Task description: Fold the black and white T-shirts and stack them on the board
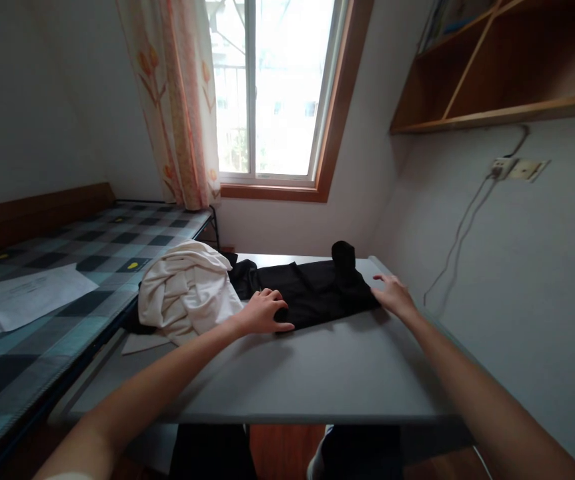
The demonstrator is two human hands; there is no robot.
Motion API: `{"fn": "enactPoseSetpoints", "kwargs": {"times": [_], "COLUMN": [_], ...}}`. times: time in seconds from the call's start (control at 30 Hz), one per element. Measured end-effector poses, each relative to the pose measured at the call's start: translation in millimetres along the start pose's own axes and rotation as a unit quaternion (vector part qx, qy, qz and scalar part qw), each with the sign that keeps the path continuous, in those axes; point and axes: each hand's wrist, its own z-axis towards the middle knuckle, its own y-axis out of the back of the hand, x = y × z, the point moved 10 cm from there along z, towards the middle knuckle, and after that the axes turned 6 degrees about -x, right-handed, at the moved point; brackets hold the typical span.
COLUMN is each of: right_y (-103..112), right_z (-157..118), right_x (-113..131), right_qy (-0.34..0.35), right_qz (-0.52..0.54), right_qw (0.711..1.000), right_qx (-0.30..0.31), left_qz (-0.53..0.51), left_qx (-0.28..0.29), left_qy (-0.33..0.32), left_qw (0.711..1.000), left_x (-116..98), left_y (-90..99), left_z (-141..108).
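Observation:
A black garment (312, 290) lies spread across the far half of the grey table (317, 380), with a bunched piece of it standing up near its right end. My left hand (266, 312) rests on the garment's near left edge, thumb and fingers apart. At the garment's right corner is my right hand (392, 295), its thumb and fingers spread; it touches or nearly touches the cloth. A crumpled white cloth (187, 290) is heaped on the table's left side, beside the black garment.
To the left stands a bed (87, 243) with a checked cover and papers (32, 300) on it. A wooden shelf (497, 110) hangs on the right wall, above a socket (503, 168) with a dangling cable. A window and curtain (187, 107) are behind the table.

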Motion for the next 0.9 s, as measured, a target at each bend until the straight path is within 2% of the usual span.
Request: {"fn": "enactPoseSetpoints", "kwargs": {"times": [0.07, 0.17, 0.27, 0.37, 0.47, 0.57, 0.63, 0.67, 0.73, 0.8, 0.9], "right_y": [-24, -54, -69, -67, -56, -56, -61, -61, -60, -66, -84], "right_z": [-11, -37, -55, -61, -66, -87, -103, -105, -96, -87, -83], "right_x": [27, 73, 99, 111, 127, 148, 164, 172, 182, 179, 164], "right_qy": [0.108, 0.249, 0.302, 0.289, 0.254, 0.217, 0.202, 0.202, 0.211, 0.206, 0.186], "right_qz": [-0.032, -0.068, -0.118, -0.175, -0.208, -0.178, -0.14, -0.125, -0.114, -0.117, -0.118], "right_qw": [0.992, 0.957, 0.931, 0.922, 0.916, 0.893, 0.875, 0.878, 0.905, 0.92, 0.912], "right_qx": [0.057, 0.131, 0.169, 0.192, 0.23, 0.351, 0.417, 0.415, 0.352, 0.313, 0.346], "left_qz": [0.017, 0.049, 0.041, 0.009, 0.018, 0.021, 0.011, 0.007, -0.001, -0.008, -0.087], "left_qx": [0.012, 0.028, 0.043, 0.043, 0.004, -0.021, -0.023, -0.021, -0.017, -0.006, 0.041], "left_qy": [-0.01, -0.023, -0.044, -0.046, 0.006, 0.051, 0.055, 0.053, 0.046, 0.032, -0.045], "left_qw": [1.0, 0.998, 0.997, 0.998, 1.0, 0.998, 0.998, 0.998, 0.999, 0.999, 0.994], "left_x": [-14, -26, -26, -9, 26, 53, 59, 59, 54, 42, 5], "left_y": [-8.7, -18.0, -17.7, -2.6, 25.3, 46.0, 50.5, 50.4, 47.0, 39.3, 18.4], "left_z": [6, 12, 16, 20, 26, 27, 25, 24, 23, 22, 19]}}
